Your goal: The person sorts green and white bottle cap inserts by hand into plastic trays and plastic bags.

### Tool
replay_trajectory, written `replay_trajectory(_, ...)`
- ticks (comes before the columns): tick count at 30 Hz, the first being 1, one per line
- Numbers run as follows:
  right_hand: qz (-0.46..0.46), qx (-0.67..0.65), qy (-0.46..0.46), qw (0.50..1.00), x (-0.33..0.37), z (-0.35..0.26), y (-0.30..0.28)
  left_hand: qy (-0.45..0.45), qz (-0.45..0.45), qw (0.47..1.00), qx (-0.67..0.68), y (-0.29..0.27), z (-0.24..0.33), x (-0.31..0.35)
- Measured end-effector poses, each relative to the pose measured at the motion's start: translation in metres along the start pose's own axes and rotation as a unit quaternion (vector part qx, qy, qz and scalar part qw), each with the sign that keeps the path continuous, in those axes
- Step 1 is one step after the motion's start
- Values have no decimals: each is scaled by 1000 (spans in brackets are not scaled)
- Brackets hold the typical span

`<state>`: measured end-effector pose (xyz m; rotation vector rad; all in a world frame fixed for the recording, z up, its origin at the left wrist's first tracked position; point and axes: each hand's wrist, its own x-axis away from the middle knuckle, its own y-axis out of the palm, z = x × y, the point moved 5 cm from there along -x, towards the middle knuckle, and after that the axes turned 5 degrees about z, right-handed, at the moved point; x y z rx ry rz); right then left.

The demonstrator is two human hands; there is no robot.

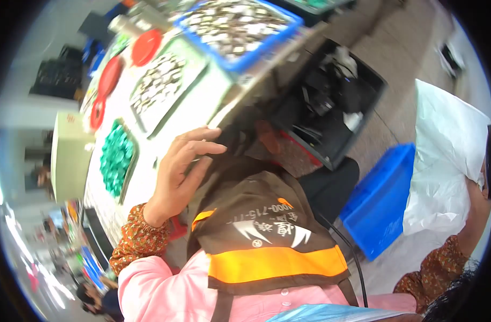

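Observation:
My left hand [182, 170] hovers over the edge of the white worktable [149, 158], its fingers apart and slightly bent, with nothing in them. Close to it on the table are a tray of green pieces [115, 158] and a pale tray of small whitish parts [162, 86]. Far out to the right, my right hand [475, 196] grips a white plastic bag [444, 155] by its side. The bag hangs above the floor, looking thin and crinkled; what it holds, if anything, is hidden.
A blue crate [377, 201] stands on the floor under the bag. Beside the table sits a black bin [374, 88] with dark items and crumpled white scraps. A blue tray [296, 27] full of small parts, red scoop-like items [110, 75] and a pale box [71, 155] are farther off.

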<state>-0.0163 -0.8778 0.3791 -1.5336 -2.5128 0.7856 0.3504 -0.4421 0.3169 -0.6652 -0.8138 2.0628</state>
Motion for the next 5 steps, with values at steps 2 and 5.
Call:
replay_trajectory(2,-73,43,-61,995,0,-98,61,-7,13,1000,24,-26,-19,29)
replay_trajectory(5,-208,-38,-99,972,-10,-176,175,-99,75,992,19,-60,-36,96)
